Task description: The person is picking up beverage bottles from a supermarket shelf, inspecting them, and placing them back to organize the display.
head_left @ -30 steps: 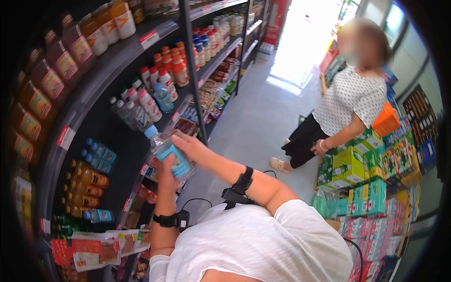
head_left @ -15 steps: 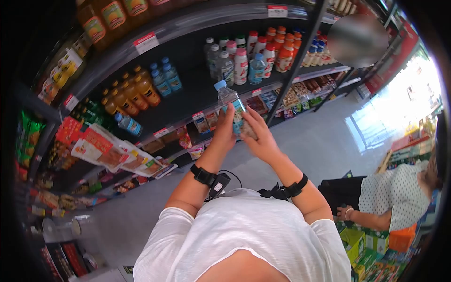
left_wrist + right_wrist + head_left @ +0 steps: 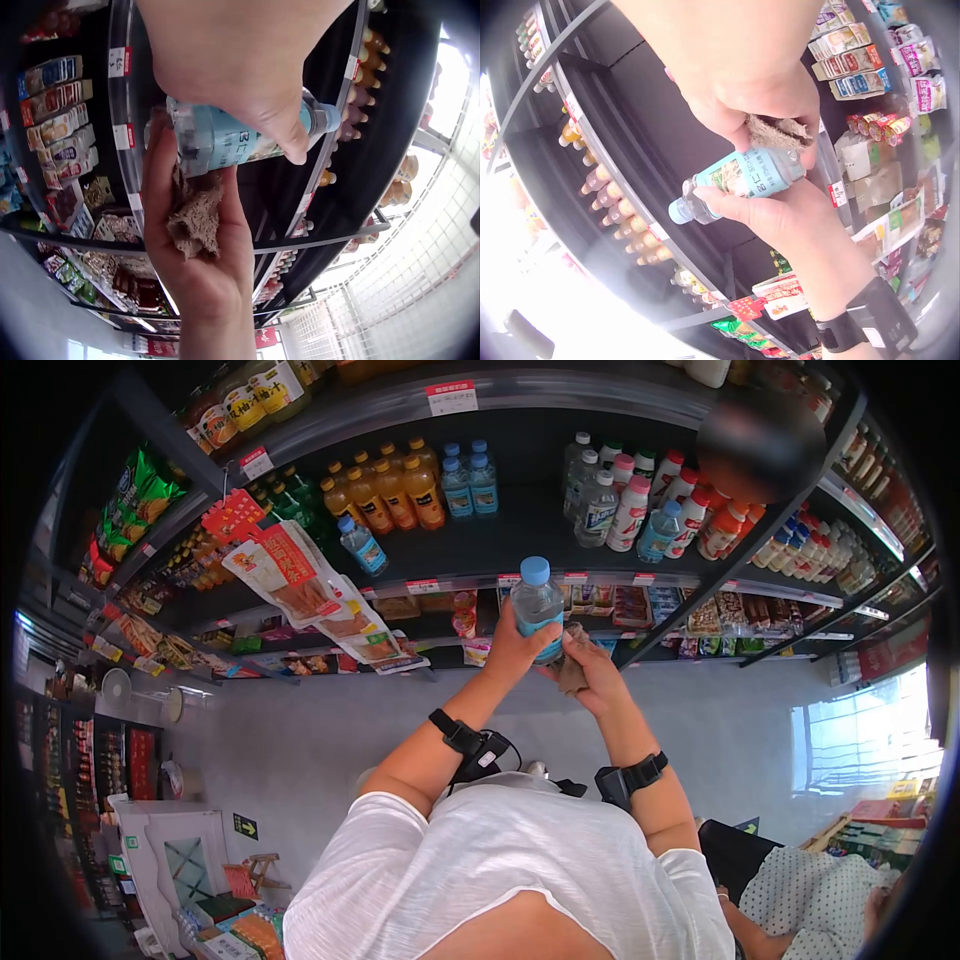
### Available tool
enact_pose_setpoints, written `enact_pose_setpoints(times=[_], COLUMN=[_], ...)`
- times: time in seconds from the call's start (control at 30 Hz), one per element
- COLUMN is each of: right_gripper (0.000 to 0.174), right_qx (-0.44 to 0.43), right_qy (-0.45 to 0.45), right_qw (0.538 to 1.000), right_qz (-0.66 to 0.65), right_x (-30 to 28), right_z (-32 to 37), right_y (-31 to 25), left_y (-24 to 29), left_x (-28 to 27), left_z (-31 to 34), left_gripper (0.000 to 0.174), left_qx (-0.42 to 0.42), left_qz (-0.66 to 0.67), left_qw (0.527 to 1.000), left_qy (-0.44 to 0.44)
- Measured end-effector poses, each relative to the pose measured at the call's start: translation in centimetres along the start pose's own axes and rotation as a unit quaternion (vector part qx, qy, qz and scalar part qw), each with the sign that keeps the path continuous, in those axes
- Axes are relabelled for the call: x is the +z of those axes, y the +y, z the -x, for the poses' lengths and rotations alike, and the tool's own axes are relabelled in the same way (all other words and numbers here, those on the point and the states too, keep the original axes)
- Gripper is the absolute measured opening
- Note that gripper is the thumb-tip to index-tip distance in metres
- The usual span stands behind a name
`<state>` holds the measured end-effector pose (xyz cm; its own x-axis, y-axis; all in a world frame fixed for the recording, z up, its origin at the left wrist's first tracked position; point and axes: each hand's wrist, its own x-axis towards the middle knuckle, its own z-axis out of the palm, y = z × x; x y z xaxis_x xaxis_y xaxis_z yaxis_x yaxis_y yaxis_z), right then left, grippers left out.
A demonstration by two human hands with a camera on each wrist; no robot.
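1. While the left hand (image 3: 518, 648) grips a clear bottle (image 3: 536, 601) around its blue label, the right hand (image 3: 597, 676) holds a brown cloth (image 3: 196, 225) at the bottle's base end.
2. The hands are close together: the left has its thumb laid along the label, and the right has its fingers and thumb bent around the cloth.
3. The bottle is in the air in front of the shelf (image 3: 540, 538), its light blue cap (image 3: 535, 570) on and uppermost in the head view.
4. On that shelf, orange drink bottles (image 3: 400, 497) stand beside a group of blue-labelled bottles (image 3: 470, 482), and a single blue-capped bottle (image 3: 362, 547) is near the front edge.
5. Farther right, clear bottles (image 3: 597, 510) stand next to pink-capped white bottles (image 3: 629, 512), with another blue-capped bottle (image 3: 659, 533) near the edge.
6. Flat food packets (image 3: 300, 582) hang at the shelf's left, below a red card (image 3: 232, 515).
7. Black straps with small devices circle both forearms, and a person in a dotted top (image 3: 812, 890) is at lower right.
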<state>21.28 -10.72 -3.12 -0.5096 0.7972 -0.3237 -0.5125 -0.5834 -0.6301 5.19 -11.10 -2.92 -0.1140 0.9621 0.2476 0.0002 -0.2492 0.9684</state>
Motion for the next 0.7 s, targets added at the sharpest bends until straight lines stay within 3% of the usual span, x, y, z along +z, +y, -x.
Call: enact_pose_setpoints(times=[0.07, 0.27, 0.37, 0.47, 0.57, 0.7], right_gripper=[0.035, 0.029, 0.034, 0.036, 0.037, 0.045], right_qx=[0.003, -0.036, 0.004, 0.008, 0.007, -0.093], right_qy=[-0.002, 0.028, 0.123, 0.130, 0.028, 0.024], right_qw=[1.000, 0.994, 0.987, 0.991, 0.995, 0.967], right_qz=[0.014, 0.100, 0.100, 0.025, 0.091, 0.237], right_x=[0.6, 1.7, 2.4, 2.5, 1.6, 2.7], right_z=[-0.9, -4.2, -5.8, -8.0, -10.8, -14.1], right_y=[0.5, 1.1, 0.1, 0.1, 0.5, 1.4], left_y=[-1.6, -2.3, -2.4, -4.2, -5.0, -6.9], left_x=[-1.4, -5.2, -7.6, -10.5, -12.5, -14.8], left_z=[-0.4, -2.1, -3.9, -6.0, -9.0, -12.7], left_gripper=[0.068, 0.065, 0.063, 0.062, 0.059, 0.063], left_qx=[0.027, -0.032, -0.049, -0.054, -0.057, -0.025], left_qz=[-0.054, -0.011, 0.018, -0.002, 0.022, -0.120], left_qw=[0.997, 0.997, 0.997, 0.996, 0.996, 0.992], left_qy=[0.041, 0.065, 0.058, 0.072, 0.067, 0.041])
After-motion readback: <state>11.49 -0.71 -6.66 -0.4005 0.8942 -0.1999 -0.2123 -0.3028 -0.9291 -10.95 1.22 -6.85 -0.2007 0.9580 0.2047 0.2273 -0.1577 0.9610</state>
